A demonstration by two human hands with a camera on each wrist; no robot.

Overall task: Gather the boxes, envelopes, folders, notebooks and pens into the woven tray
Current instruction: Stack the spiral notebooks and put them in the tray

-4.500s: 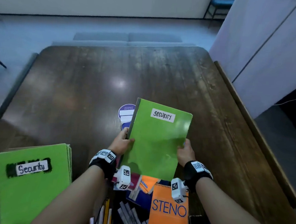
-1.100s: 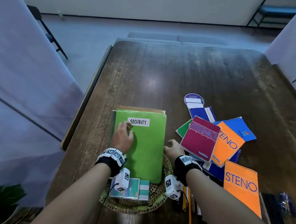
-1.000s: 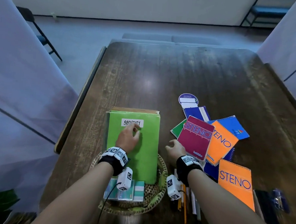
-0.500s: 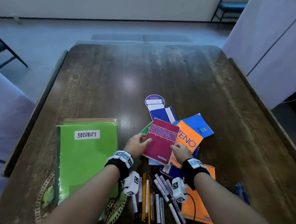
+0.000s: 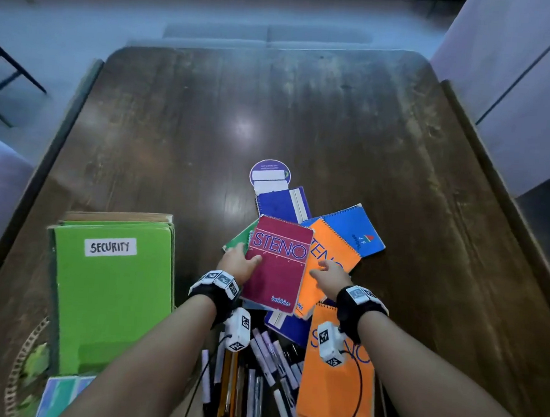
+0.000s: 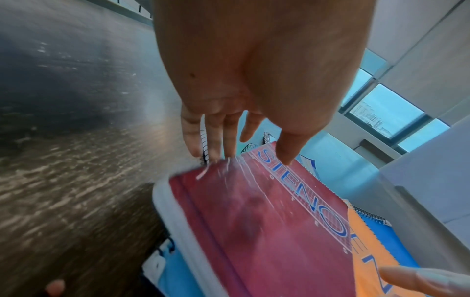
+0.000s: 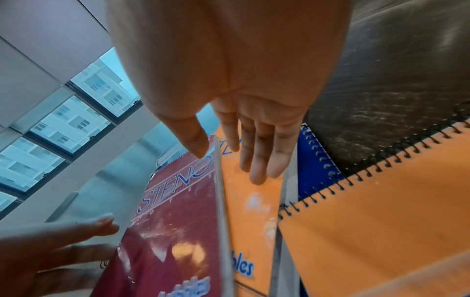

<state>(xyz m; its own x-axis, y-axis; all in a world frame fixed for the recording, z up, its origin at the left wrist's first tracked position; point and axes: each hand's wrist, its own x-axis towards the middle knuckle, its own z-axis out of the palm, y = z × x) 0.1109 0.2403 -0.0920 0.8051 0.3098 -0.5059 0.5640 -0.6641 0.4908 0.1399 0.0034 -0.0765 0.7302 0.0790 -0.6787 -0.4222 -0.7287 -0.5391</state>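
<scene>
A maroon STENO notebook (image 5: 276, 267) tops a pile of notebooks at the table's middle. My left hand (image 5: 247, 257) pinches its left edge, thumb on the cover (image 6: 287, 156) and fingers at the edge. That notebook (image 7: 172, 231) is tilted, its right edge raised off the orange STENO notebook (image 5: 336, 245) beneath. My right hand (image 5: 328, 270) lies flat with straight fingers (image 7: 257, 170) on the orange cover, thumb against the maroon edge. The woven tray (image 5: 18, 363) at near left holds green SECURITY folders (image 5: 111, 301) and a teal box (image 5: 62, 395).
Several pens and pencils (image 5: 255, 376) lie loose between my forearms. A second orange STENO notebook (image 5: 335, 391) lies near right, a blue notebook (image 5: 356, 230) and a dark blue one (image 5: 284, 202) behind. A round purple card (image 5: 269, 175) lies farther back on the wooden table (image 5: 274, 110).
Both hands left the green folder in the tray and moved right to the notebook pile. The left hand took the maroon notebook's edge; the right hand slid onto the orange notebook.
</scene>
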